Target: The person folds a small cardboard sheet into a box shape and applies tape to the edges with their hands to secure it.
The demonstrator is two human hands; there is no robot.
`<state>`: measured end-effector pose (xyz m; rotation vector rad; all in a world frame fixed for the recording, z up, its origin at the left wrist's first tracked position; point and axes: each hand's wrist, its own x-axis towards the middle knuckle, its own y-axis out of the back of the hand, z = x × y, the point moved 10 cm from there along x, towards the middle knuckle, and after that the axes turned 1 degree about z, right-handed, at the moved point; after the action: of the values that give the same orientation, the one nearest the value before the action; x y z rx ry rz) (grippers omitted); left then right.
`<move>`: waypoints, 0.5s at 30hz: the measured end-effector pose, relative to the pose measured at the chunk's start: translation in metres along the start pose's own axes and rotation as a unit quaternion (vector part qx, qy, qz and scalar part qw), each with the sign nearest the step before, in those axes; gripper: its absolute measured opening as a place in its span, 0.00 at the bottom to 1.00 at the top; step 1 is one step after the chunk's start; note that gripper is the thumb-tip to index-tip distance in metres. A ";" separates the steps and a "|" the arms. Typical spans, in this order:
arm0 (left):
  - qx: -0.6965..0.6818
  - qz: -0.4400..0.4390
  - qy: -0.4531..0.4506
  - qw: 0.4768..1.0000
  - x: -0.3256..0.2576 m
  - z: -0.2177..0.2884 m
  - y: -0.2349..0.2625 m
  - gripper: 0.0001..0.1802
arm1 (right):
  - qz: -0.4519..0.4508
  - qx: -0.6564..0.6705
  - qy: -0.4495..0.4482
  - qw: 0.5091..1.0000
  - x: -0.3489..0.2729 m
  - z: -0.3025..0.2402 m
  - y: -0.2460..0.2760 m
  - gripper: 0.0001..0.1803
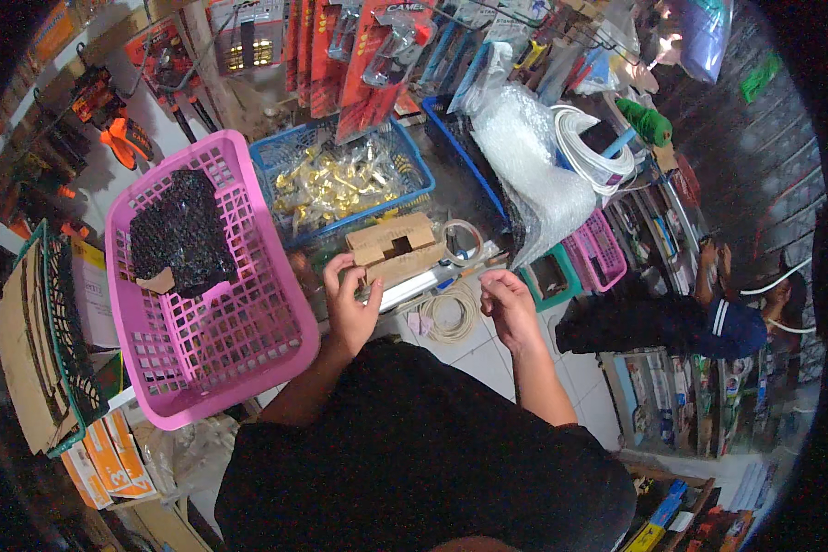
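Cardboard box (394, 247) on the worktop (469, 198), between blue basket (340, 179) and tape roll (461, 241); left hand (350, 304) fingers curled at its near edge, right hand (509, 305) loosely closed, holding nothing visible.

A single head-worn fisheye camera looked steeply down from above the person's own dark-shirted torso, close over both raised hands; the forearms entered from the lower edge, and the frame faced forward onto a crowded shop counter. The pink basket (213, 304) sat near at left, the blue basket (340, 179) farther ahead; hanging packaged tools curved along the top rim, and straight edges bent toward a black circular border. No second view was supplied, so no part of the scene was shared.
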<state>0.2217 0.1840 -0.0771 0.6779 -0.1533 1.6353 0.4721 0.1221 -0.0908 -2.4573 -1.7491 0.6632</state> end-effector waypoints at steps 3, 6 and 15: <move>0.015 -0.008 -0.013 1.000 -0.002 0.000 0.001 0.18 | 0.003 -0.001 -0.004 1.000 0.013 -0.006 -0.001 0.03; 0.027 0.002 0.001 1.000 0.004 -0.004 0.002 0.23 | -0.006 -0.002 0.000 1.000 0.026 -0.010 -0.010 0.03; 0.007 -0.033 0.038 0.999 0.018 -0.006 0.003 0.32 | 0.029 -0.018 -0.027 0.999 0.030 0.003 -0.022 0.04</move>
<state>0.2166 0.2016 -0.0722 0.6246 -0.0649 1.5970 0.4598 0.1566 -0.0964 -2.5459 -1.7307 0.7142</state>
